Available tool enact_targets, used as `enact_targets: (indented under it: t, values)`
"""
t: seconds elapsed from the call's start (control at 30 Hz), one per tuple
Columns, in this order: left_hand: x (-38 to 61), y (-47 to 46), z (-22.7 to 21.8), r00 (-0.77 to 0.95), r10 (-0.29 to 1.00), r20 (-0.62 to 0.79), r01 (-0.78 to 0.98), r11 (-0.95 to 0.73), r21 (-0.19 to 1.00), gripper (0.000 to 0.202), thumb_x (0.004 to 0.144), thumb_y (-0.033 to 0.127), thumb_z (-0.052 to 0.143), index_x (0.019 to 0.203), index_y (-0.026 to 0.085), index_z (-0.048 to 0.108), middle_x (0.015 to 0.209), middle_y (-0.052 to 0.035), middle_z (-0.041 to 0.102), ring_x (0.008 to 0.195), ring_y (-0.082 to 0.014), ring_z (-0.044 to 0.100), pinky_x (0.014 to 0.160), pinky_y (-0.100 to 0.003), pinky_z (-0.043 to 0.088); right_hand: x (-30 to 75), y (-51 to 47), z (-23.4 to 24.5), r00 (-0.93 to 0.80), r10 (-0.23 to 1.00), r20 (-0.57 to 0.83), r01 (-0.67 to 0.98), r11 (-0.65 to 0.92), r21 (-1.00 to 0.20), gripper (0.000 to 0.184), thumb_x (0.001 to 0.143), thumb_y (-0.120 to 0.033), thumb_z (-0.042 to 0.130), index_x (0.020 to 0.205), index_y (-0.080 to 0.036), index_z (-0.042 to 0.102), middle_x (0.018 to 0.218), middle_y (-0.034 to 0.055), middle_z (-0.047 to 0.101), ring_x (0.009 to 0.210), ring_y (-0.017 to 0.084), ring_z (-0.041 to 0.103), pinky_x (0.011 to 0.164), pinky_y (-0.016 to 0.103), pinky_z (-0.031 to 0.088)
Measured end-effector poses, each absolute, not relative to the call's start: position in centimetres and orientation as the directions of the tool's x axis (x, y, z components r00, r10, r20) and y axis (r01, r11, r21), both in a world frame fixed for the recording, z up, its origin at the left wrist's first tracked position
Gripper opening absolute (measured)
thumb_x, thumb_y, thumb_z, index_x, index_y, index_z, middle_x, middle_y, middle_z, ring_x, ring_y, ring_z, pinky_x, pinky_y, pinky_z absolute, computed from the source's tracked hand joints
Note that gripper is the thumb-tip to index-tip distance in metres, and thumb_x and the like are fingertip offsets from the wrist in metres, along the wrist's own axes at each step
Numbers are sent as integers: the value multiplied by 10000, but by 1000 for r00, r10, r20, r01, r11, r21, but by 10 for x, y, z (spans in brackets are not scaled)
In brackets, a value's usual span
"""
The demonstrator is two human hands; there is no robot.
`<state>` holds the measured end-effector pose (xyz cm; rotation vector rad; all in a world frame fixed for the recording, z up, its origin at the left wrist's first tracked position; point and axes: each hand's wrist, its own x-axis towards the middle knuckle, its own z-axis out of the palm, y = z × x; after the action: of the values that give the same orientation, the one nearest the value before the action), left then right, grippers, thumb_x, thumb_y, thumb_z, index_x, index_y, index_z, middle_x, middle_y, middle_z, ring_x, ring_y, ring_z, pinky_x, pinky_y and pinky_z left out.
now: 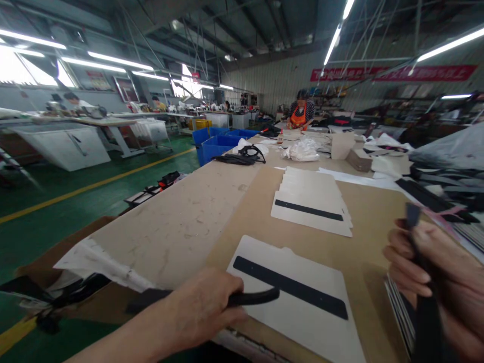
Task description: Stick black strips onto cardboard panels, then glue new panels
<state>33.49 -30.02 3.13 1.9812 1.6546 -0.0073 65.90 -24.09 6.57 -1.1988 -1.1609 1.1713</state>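
Observation:
My left hand (204, 305) is closed around a black strap (259, 297), whose curved end sticks out over a pale board. Near the right edge, my right hand (427, 272) grips another length of black strap (413, 217), its end pointing up from the fingers. I cannot tell whether both hands hold one strap. Between them lies the pale board (272, 317) with a dark strip (291, 287) across it. Farther back is a fanned stack of similar boards (310, 184), the front one bearing a dark strip (308, 209).
Brown sheeting (242, 252) covers part of the long table. Black straps (238, 159), clear plastic (302, 150) and cardboard pieces (359, 159) lie farther along. Blue bins (217, 146) stand left of the table. A person in an orange apron (299, 117) is at the far end.

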Motion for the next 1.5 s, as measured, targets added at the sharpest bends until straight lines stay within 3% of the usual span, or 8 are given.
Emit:
enact_targets:
  t: [0.1,0.17,0.4,0.57,0.83,1.07,1.3,1.5]
  values:
    - [334,-275,10,299,948,-104,949,-284,140,209,790,105,538,938,194,657,976,-69,660,959,-235,590,834,-351,469,625,-224,68,-156,977,-148,58,-141,-988,347,712,-523,753,841,-232,614,553,-50,518,416,59,394,376,183,291]
    - [335,-260,-8,346,938,1,936,-345,73,271,797,55,476,963,182,649,1031,-87,635,1035,-244,547,894,-370,467,593,-212,54,-313,924,-220,170,-173,-970,330,727,-495,735,865,-222,611,569,-59,564,433,69,436,402,179,311]
    - [326,-248,-42,332,937,106,924,-346,161,305,822,127,517,1113,177,597,1133,-86,595,1087,-252,500,971,-387,456,522,-167,-5,-505,853,-131,482,152,-863,137,797,-294,596,815,-182,672,704,-11,676,633,122,572,586,232,405]
    - [321,-250,-49,344,929,137,912,-365,187,286,797,129,537,1072,187,592,1091,-74,589,1041,-244,496,947,-375,457,497,-152,-24,-511,855,-84,583,273,-765,92,760,-235,615,828,-181,648,625,-45,590,600,114,505,575,237,352]
    - [320,-251,-52,343,926,161,912,-369,179,221,823,150,529,1032,186,587,1042,-66,577,988,-239,493,896,-378,477,483,-148,-32,-516,840,-170,657,260,-707,59,754,-163,624,805,-183,646,635,-37,599,594,114,509,567,233,349]
    - [319,-250,-55,330,929,166,914,-359,190,237,814,145,537,1039,197,593,1041,-61,579,995,-235,502,886,-371,489,482,-145,-42,-527,842,-116,712,363,-602,72,777,-196,634,836,-197,676,687,-18,658,648,128,561,607,236,368]
    - [318,-249,-58,328,926,185,912,-362,194,310,789,106,518,1076,195,596,1406,-57,492,1193,-238,469,1004,-381,457,481,-146,-41,-533,839,-112,725,385,-572,97,779,-189,638,850,-197,703,754,7,705,702,140,600,634,240,382]
    - [319,-246,-53,350,925,146,912,-372,173,295,761,81,519,1021,190,608,1394,-46,534,1193,-232,474,1024,-368,451,484,-146,-36,-540,834,-112,722,390,-572,133,785,-226,642,896,-200,710,784,12,706,735,148,604,654,248,392]
